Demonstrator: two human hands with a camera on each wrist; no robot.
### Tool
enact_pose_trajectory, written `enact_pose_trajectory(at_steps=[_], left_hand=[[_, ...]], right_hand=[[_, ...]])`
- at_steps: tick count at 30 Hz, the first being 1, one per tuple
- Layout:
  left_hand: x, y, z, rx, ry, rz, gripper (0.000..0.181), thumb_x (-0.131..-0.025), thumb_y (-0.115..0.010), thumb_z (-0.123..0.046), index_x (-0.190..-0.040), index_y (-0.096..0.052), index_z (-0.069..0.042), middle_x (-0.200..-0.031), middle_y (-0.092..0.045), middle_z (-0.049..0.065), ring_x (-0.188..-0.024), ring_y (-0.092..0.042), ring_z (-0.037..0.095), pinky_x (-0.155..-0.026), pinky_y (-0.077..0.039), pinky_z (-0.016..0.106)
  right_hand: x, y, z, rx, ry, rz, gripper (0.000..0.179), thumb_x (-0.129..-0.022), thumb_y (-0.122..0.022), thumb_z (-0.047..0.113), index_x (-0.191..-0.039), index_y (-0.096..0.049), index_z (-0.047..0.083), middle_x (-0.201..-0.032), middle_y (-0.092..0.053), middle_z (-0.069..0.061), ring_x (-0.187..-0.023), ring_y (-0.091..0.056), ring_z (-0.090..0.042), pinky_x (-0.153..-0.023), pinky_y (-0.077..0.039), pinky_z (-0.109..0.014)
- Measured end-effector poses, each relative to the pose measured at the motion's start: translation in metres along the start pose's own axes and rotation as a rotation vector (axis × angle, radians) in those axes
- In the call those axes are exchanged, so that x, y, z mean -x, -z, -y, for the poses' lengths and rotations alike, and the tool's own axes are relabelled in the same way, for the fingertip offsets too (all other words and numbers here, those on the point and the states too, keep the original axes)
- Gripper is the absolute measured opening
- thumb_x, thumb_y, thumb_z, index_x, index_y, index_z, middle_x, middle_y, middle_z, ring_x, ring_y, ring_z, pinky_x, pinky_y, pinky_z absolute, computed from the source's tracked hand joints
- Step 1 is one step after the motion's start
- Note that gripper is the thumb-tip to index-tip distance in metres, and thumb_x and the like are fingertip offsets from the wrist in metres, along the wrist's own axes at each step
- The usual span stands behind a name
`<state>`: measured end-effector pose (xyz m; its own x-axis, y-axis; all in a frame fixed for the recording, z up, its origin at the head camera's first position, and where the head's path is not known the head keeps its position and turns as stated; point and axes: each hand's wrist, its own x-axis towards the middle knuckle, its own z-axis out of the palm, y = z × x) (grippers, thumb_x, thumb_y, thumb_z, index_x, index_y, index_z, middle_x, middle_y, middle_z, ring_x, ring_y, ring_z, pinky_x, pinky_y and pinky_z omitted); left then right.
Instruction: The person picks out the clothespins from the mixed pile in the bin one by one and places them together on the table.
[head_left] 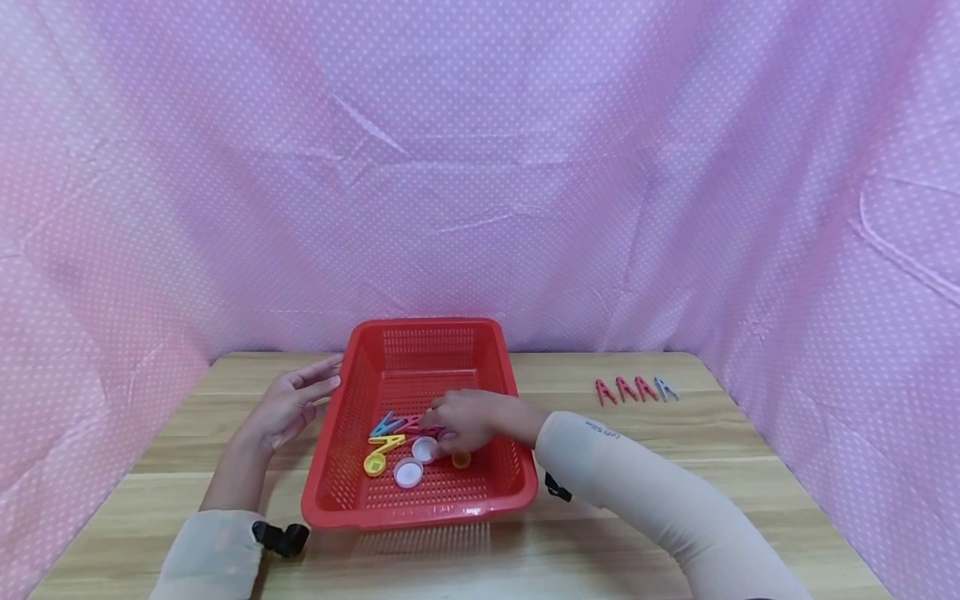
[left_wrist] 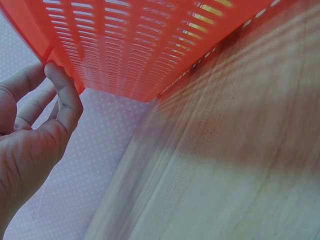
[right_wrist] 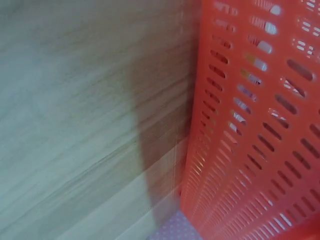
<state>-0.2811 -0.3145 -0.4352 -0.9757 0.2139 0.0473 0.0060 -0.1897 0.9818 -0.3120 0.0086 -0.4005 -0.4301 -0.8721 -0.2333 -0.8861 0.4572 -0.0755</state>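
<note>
A red plastic basket (head_left: 420, 518) with slotted walls stands on the table. My left hand (head_left: 296, 406) is at its left side; in the left wrist view the thumb and a finger (left_wrist: 65, 87) pinch the rim. My right hand (head_left: 468, 421) reaches down inside the basket, fingers bent over a pink clothespin (head_left: 408, 423); I cannot tell whether they grip it. Beside that hand lie a blue clothespin (head_left: 385, 425), a yellow clothespin (head_left: 388, 442), white caps (head_left: 408, 473) and yellow caps (head_left: 374, 464). The right wrist view shows the basket's wall (right_wrist: 250, 120) but not the hand.
To the right of the basket, three pink clothespins (head_left: 626, 389) and a grey-blue clothespin (head_left: 665, 388) lie in a row on the wooden table (head_left: 630, 517). A pink dotted curtain (head_left: 480, 167) hangs behind the table and along both sides.
</note>
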Motion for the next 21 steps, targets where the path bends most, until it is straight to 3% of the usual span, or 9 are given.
enact_pose_trajectory(at_steps=[12, 17, 21], left_hand=[[0.0024, 0.001, -0.0017, -0.001, 0.014, -0.014, 0.059, -0.103, -0.061, -0.007, -0.156, -0.036, 0.002, -0.126, -0.069, -0.004, -0.109, -0.069, 0.011, -0.092, -0.059, 0.035], [-0.0009, -0.0007, -0.0022, 0.008, 0.003, -0.006, 0.059, -0.103, -0.061, -0.006, -0.156, -0.036, 0.003, -0.126, -0.068, -0.003, -0.11, -0.069, 0.011, -0.093, -0.059, 0.035], [-0.002, -0.0011, -0.0011, 0.02, 0.001, 0.003, 0.058, -0.103, -0.061, -0.005, -0.155, -0.037, 0.003, -0.125, -0.069, -0.002, -0.107, -0.069, 0.012, -0.091, -0.06, 0.034]], right_hand=[[-0.0028, -0.0008, -0.0031, -0.017, -0.017, 0.016, 0.054, -0.096, -0.067, 0.048, -0.144, -0.06, 0.024, -0.133, -0.064, 0.0, -0.104, -0.062, -0.011, -0.099, -0.054, -0.033], [-0.0002, 0.0007, -0.0069, 0.007, -0.094, 0.045, 0.055, -0.097, -0.067, 0.049, -0.146, -0.059, 0.027, -0.137, -0.062, 0.001, -0.117, -0.061, -0.015, -0.106, -0.051, -0.039], [0.0003, 0.001, -0.0091, 0.01, -0.099, 0.046, 0.052, -0.097, -0.067, 0.048, -0.144, -0.061, 0.026, -0.141, -0.06, 0.002, -0.126, -0.058, -0.018, -0.11, -0.048, -0.042]])
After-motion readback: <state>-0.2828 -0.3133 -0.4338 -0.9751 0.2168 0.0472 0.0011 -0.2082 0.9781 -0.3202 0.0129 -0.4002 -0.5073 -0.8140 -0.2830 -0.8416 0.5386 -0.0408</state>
